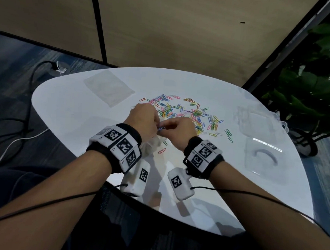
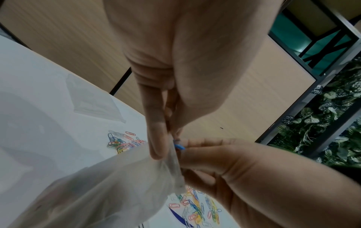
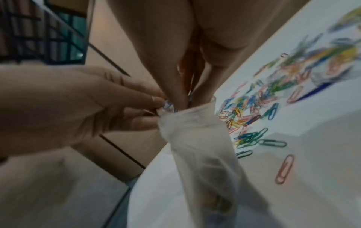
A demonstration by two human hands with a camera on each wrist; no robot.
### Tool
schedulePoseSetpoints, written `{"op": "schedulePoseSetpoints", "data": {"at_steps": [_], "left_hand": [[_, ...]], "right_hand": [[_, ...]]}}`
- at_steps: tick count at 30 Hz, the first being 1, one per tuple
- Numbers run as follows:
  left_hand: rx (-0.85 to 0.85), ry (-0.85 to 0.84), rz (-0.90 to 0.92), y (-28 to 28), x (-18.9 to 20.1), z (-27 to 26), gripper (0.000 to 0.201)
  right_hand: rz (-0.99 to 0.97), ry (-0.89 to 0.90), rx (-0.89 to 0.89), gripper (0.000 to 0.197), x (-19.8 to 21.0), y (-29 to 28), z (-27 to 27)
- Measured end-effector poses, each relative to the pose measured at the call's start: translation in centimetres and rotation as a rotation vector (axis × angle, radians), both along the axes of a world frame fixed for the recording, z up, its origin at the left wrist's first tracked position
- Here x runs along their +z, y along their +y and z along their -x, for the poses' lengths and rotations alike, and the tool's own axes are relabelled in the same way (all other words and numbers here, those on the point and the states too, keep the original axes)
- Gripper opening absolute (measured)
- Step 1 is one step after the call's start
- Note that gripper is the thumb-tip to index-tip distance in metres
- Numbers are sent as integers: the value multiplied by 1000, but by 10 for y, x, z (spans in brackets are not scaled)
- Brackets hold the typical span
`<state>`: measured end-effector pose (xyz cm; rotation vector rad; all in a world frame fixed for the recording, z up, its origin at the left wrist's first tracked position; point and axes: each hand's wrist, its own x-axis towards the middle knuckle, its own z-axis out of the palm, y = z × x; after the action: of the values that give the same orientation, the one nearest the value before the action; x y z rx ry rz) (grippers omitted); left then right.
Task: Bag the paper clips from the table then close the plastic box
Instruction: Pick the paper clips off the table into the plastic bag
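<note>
A small clear plastic bag point(image 1: 151, 145) hangs between my two hands just above the white table point(image 1: 79, 109). My left hand point(image 1: 156, 124) pinches the bag's rim point(image 2: 173, 155). My right hand point(image 1: 165, 127) pinches a blue paper clip point(image 2: 179, 146) at the bag's mouth point(image 3: 192, 108). A few clips show faintly at the bottom of the bag point(image 3: 218, 203). Several coloured paper clips point(image 1: 184, 112) lie scattered just beyond my hands. The clear plastic box point(image 1: 263, 161) stands open at the right, with its clear lid point(image 1: 255, 119) behind it.
A flat stack of clear bags point(image 1: 109, 87) lies at the far left of the table. A pink clip point(image 1: 162, 151) lies alone under my hands. A potted plant point(image 1: 319, 81) stands past the right edge. Cables point(image 1: 13, 133) run over the floor on the left.
</note>
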<state>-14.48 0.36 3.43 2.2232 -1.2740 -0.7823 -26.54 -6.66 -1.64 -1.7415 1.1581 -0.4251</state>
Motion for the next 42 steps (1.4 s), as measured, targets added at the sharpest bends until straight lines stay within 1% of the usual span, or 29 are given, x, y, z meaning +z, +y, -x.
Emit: {"op": "schedulePoseSetpoints", "data": {"at_steps": [2, 4, 5, 6, 7, 8, 10, 11, 12, 13, 14, 15, 16, 17, 18, 20, 24, 25, 26, 28, 30, 31, 32, 34, 36, 38, 40, 41, 42], "left_hand": [[4, -13, 9, 0, -1, -2, 21], [0, -8, 12, 0, -1, -2, 23], [-6, -10, 9, 0, 0, -2, 24], [-13, -15, 5, 0, 0, -3, 24], [-15, -20, 4, 0, 0, -3, 25], [-11, -23, 7, 0, 0, -4, 25], [6, -14, 15, 1, 1, -5, 28], [8, -9, 15, 3, 1, -6, 29], [5, -7, 13, 4, 2, -6, 29], [-1, -7, 12, 6, 2, -7, 29], [-9, -10, 12, 7, 3, -8, 29], [-15, -18, 12, 8, 3, -9, 30], [-18, -29, 10, 8, 4, -11, 30], [-20, -38, 6, 9, 4, -13, 31], [-23, -43, 3, 9, 4, -15, 31], [-29, -47, 6, 9, 5, -17, 31], [-31, -50, 3, 8, 4, -18, 30], [-33, -49, -3, 8, 4, -18, 30], [-33, -46, -8, 7, 3, -18, 30], [-25, -36, -14, 6, 2, -17, 30], [-22, -32, -14, 6, 1, -17, 30], [-22, -32, -13, 6, 0, -17, 30], [-20, -31, -11, 6, -1, -16, 31], [-14, -25, -2, 7, -1, -17, 30], [-16, -25, 4, 8, -1, -17, 30], [-21, -27, 4, 8, -1, -18, 30], [-24, -31, 4, 8, 0, -19, 31], [-24, -32, 3, 8, 0, -20, 31], [-23, -35, 1, 8, 0, -20, 31]], "right_hand": [[144, 67, 97, 17, 1, 5, -4], [271, 226, 256, 25, 5, 6, -5], [291, 287, 334, 30, 7, 6, -5], [277, 295, 386, 33, 8, 4, -4], [240, 263, 406, 34, 9, 0, -3], [152, 178, 386, 34, 14, -4, -1], [-56, -22, 243, 33, 19, -24, 11], [-76, -58, 155, 32, 17, -40, 20], [-19, -2, 54, 30, 13, -58, 32], [86, 181, -19, 24, 5, -78, 48], [170, 444, -72, 25, -6, -96, 67], [164, 685, -125, 42, -22, -113, 86], [100, 832, -163, 60, -38, -125, 103], [28, 884, -191, 72, -51, -132, 112], [-2, 894, -186, 79, -65, -139, 119], [-3, 837, -135, 81, -79, -146, 118], [69, 697, -46, 78, -78, -142, 91], [103, 708, 1, 80, -79, -141, 84], [146, 757, 63, 78, -80, -138, 78], [244, 863, 192, 66, -80, -133, 69], [352, 914, 242, 43, -77, -126, 60], [412, 916, 236, 30, -77, -124, 57], [444, 932, 216, 22, -77, -121, 54], [471, 965, 177, 25, -76, -119, 53], [440, 905, 112, 27, -75, -121, 58], [366, 798, 13, 19, -71, -126, 66], [221, 635, -143, 9, -67, -133, 77], [104, 498, -225, 6, -63, -136, 81], [-35, 340, -294, 7, -57, -135, 82]]}}
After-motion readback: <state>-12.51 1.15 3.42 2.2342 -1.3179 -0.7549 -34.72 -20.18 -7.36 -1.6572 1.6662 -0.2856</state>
